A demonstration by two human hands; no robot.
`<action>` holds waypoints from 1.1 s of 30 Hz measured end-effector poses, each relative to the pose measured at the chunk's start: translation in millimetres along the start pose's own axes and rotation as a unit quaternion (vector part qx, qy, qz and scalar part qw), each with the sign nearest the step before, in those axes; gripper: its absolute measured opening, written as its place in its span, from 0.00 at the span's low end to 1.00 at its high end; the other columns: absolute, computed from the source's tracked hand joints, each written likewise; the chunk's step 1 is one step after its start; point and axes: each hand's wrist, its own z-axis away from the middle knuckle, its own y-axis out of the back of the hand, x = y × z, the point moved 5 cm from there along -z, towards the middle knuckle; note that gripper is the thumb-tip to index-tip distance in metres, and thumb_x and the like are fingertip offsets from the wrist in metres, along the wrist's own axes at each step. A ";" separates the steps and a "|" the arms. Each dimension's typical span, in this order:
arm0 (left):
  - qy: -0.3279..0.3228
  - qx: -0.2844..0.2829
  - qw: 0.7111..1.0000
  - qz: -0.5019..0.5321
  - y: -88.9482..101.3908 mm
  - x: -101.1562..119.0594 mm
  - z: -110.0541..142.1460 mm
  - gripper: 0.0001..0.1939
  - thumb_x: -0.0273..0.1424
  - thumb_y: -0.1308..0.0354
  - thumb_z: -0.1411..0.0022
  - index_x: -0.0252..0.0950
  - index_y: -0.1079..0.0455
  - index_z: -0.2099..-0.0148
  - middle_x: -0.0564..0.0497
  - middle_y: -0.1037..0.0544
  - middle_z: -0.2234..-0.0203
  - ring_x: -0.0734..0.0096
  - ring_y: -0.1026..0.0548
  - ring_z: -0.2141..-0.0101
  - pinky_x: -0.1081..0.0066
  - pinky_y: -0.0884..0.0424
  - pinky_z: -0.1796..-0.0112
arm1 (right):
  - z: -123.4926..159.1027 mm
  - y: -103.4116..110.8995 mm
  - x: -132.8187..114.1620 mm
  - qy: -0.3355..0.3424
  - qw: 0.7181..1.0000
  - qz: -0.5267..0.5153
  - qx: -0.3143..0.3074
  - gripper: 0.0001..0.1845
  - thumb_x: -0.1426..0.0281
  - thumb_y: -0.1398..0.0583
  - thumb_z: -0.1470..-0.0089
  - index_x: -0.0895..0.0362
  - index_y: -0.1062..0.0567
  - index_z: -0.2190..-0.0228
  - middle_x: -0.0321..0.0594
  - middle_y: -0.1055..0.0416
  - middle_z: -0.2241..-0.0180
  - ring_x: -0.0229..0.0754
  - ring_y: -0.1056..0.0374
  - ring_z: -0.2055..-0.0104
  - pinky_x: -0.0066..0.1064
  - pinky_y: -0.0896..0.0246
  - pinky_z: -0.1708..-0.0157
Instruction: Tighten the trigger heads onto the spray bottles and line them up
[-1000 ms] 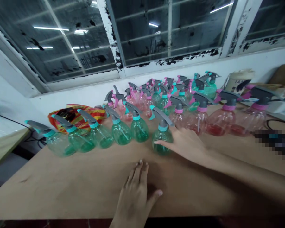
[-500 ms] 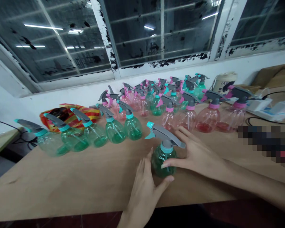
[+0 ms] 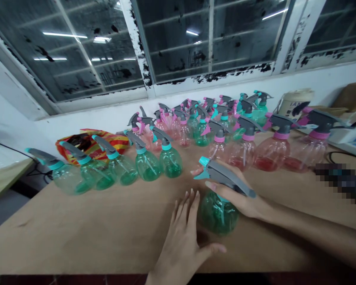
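The right hand [image 3: 240,202] had its fingers [image 3: 225,192] curled firmly around the neck and grey trigger head of a green plastic spray bottle [image 3: 218,213], which tilted just in front of the rows of green spray bottles [image 3: 146,166] and pink spray bottles [image 3: 271,154] on the desk [image 3: 77,225]. The left hand [image 3: 180,245] held nothing, its fingers [image 3: 186,209] spread open just beside the bottle, seemingly placed to steady it.

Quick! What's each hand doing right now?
Left hand: open, holding nothing, beside the green spray bottle.
Right hand: closed around the neck of the green spray bottle, holding it.
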 end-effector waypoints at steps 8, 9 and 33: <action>-0.023 -0.017 0.997 -0.077 -10.5 -20.3 -2.1 0.57 0.60 0.44 0.46 0.28 0.61 0.30 0.29 0.47 0.34 0.41 0.52 0.35 0.38 0.46 0.41 | -12.6 -6.7 4.5 0.017 0.999 0.010 -0.029 0.14 0.68 0.42 0.44 0.49 0.24 0.56 0.34 0.25 0.69 0.39 0.31 0.73 0.39 0.33 0.60; -0.031 -0.005 0.997 -0.076 -11.7 -21.4 -1.8 0.57 0.60 0.44 0.46 0.29 0.62 0.30 0.29 0.47 0.35 0.41 0.51 0.35 0.37 0.45 0.42 | -14.4 -7.6 5.7 0.018 0.999 0.001 -0.028 0.13 0.68 0.42 0.44 0.49 0.24 0.57 0.34 0.26 0.70 0.39 0.31 0.72 0.38 0.34 0.60; -0.029 0.057 0.996 -0.055 -8.1 -30.6 1.7 0.38 0.42 0.36 0.42 0.31 0.43 0.36 0.33 0.38 0.38 0.45 0.40 0.38 0.41 0.37 0.44 | -25.8 -12.1 -1.9 0.045 0.998 0.034 -0.001 0.05 0.67 0.42 0.43 0.52 0.25 0.68 0.34 0.32 0.74 0.39 0.34 0.71 0.36 0.35 0.62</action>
